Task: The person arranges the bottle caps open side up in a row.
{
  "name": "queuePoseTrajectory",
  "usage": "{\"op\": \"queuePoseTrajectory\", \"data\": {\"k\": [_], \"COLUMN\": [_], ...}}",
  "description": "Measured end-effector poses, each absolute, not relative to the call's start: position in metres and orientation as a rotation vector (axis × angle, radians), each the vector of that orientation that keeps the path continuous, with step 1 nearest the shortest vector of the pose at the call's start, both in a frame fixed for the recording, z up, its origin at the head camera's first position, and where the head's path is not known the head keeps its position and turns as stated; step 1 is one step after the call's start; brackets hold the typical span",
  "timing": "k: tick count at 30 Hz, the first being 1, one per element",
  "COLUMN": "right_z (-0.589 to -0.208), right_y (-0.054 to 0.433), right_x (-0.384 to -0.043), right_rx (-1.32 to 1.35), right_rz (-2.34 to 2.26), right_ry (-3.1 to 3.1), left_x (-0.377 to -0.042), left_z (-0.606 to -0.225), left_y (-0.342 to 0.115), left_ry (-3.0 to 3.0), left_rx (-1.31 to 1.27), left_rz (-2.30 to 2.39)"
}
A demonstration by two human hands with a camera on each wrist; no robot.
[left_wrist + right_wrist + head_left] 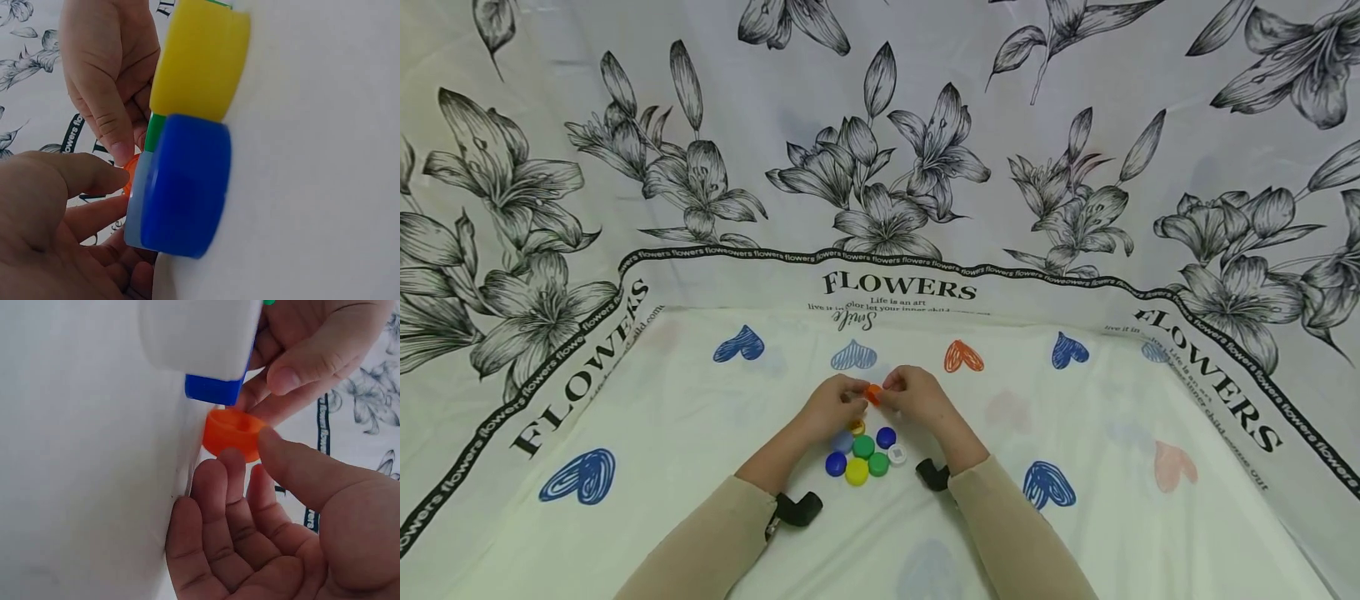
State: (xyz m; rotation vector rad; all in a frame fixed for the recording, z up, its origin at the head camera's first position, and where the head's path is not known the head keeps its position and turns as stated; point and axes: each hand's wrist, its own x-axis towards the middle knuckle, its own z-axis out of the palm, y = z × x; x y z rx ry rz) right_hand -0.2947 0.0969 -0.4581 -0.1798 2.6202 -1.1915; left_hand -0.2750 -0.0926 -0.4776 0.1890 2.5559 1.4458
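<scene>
An orange bottle cap (872, 393) is between my two hands, just beyond a cluster of caps on the cloth. My left hand (838, 404) pinches its left side with thumb and forefinger. From the other side, my right hand (919, 396) pinches it with the thumb and fingertips. In the right wrist view the hollow orange cap (231, 434) lies tilted against the right thumb, its open side partly showing. Nearer the left wrist camera, a blue cap (187, 187) and a yellow cap (203, 59) hide part of the orange cap (130, 174).
Close below the hands sit green caps (877, 464), a white cap (897, 454), a light blue cap (843, 441) and several others. The white cloth (700, 442) has printed hearts. A flower-printed curtain (880, 150) hangs behind. Black wrist mounts (799, 509) stick out near the sleeves.
</scene>
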Motion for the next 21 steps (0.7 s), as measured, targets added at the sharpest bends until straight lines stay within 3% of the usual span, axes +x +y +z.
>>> {"op": "queuePoseTrajectory", "data": {"k": [9, 21], "right_z": [-0.4572, -0.4622], "right_y": [0.0972, 0.0968], "right_x": [-0.2953, -0.2999], "right_rx": [-0.128, -0.129], "right_rz": [-1.223, -1.202], "right_ry": [2.631, 2.661], "left_x": [-0.2749, -0.2755], "left_z": [-0.4749, -0.4787], "left_y": [-0.0931, -0.0929], "left_ry": [2.552, 2.57], "left_rx": [0.301, 0.247], "left_rz": [1.378, 1.393]}}
